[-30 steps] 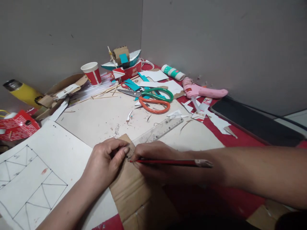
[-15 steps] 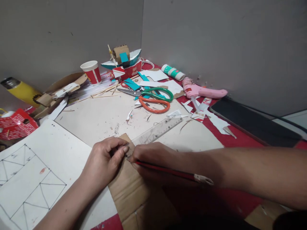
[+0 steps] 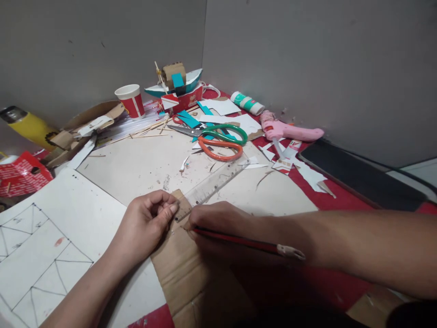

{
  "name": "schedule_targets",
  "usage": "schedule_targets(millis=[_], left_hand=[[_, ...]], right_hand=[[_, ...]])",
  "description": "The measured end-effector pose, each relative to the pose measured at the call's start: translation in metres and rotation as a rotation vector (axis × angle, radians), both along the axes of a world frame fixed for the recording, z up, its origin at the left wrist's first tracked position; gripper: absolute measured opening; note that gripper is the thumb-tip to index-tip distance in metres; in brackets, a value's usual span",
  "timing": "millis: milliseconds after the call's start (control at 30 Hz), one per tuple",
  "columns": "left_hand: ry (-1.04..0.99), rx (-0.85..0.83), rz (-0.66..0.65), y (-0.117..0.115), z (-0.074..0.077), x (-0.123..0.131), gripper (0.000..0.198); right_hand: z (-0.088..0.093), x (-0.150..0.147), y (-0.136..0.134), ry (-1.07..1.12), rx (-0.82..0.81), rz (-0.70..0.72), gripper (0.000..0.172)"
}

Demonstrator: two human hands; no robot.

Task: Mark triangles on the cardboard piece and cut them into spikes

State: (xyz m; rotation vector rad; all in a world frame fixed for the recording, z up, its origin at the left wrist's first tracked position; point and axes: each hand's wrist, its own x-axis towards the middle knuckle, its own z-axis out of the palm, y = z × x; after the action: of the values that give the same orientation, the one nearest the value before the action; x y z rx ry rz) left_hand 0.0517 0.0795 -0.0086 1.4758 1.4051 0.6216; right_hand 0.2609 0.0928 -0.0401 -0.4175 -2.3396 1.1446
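A brown cardboard piece [image 3: 186, 269] lies on the table in front of me. My left hand [image 3: 145, 225] is curled, its fingertips pinching the near end of a clear plastic ruler [image 3: 213, 182] against the cardboard's top corner. My right hand [image 3: 218, 228] grips a red and black pencil [image 3: 246, 243], its tip resting on the cardboard beside the ruler's end. The pencil's blunt end points right, along my forearm.
A white sheet with drawn triangles [image 3: 44, 241] lies at the left. Behind are green and orange scissors [image 3: 218, 139], a pink glue gun [image 3: 287, 130], a red paper cup [image 3: 129, 100], a model boat [image 3: 175, 84], a yellow can [image 3: 29, 127] and a dark phone [image 3: 358, 175] at right.
The ruler has swung, its far end moving left and away. My left hand shifted slightly left with it. The pencil's back end dipped lower than a second ago.
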Motion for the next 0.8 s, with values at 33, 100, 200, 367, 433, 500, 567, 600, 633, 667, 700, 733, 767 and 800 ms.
schedule_targets(millis=[33, 100, 200, 367, 433, 500, 567, 600, 633, 667, 700, 733, 767, 800], left_hand=[[0.004, 0.001, -0.002, 0.0, 0.0, 0.0, 0.016], [0.012, 0.004, -0.004, 0.0, 0.0, -0.001, 0.016], [0.014, 0.004, -0.008, 0.0, -0.001, -0.001, 0.016], [0.003, 0.002, -0.011, 0.0, -0.002, -0.001, 0.017], [-0.002, 0.0, -0.007, 0.0, -0.001, 0.0, 0.018], [-0.01, 0.003, -0.005, 0.0, -0.001, 0.0, 0.018], [-0.013, 0.004, -0.007, 0.0, -0.001, 0.0, 0.018], [-0.015, 0.005, -0.007, 0.0, -0.002, 0.0, 0.017], [-0.015, 0.005, -0.007, 0.0, -0.002, 0.0, 0.017], [-0.014, 0.004, -0.006, 0.0, -0.002, -0.001, 0.017], [-0.011, 0.003, -0.006, 0.0, -0.002, -0.001, 0.017], [-0.008, 0.006, -0.004, 0.0, -0.002, -0.001, 0.018], [-0.004, 0.008, -0.005, 0.0, -0.001, -0.001, 0.018], [-0.001, 0.01, -0.007, 0.0, -0.001, -0.001, 0.018]], right_hand=[[0.001, 0.0, 0.0, -0.008, -0.017, -0.022, 0.016], [0.004, 0.0, -0.001, -0.019, -0.076, -0.054, 0.017], [0.009, -0.001, -0.002, -0.024, -0.099, -0.025, 0.017], [0.012, -0.002, -0.002, -0.011, -0.072, -0.059, 0.012], [0.012, -0.002, -0.002, -0.016, -0.067, -0.047, 0.012], [0.012, -0.002, -0.002, -0.032, -0.069, -0.04, 0.013], [0.013, -0.002, -0.002, -0.034, -0.076, -0.048, 0.014], [0.014, -0.002, -0.002, -0.022, -0.078, -0.055, 0.016], [0.014, -0.002, -0.002, -0.015, -0.082, -0.06, 0.016], [0.014, -0.002, -0.002, -0.008, -0.086, -0.062, 0.017], [0.015, -0.002, -0.002, -0.008, -0.093, -0.064, 0.017], [0.015, -0.002, -0.002, -0.015, -0.1, -0.061, 0.018], [0.016, -0.002, -0.002, -0.026, -0.111, -0.054, 0.018], [0.017, -0.002, -0.002, -0.033, -0.118, -0.05, 0.018]])
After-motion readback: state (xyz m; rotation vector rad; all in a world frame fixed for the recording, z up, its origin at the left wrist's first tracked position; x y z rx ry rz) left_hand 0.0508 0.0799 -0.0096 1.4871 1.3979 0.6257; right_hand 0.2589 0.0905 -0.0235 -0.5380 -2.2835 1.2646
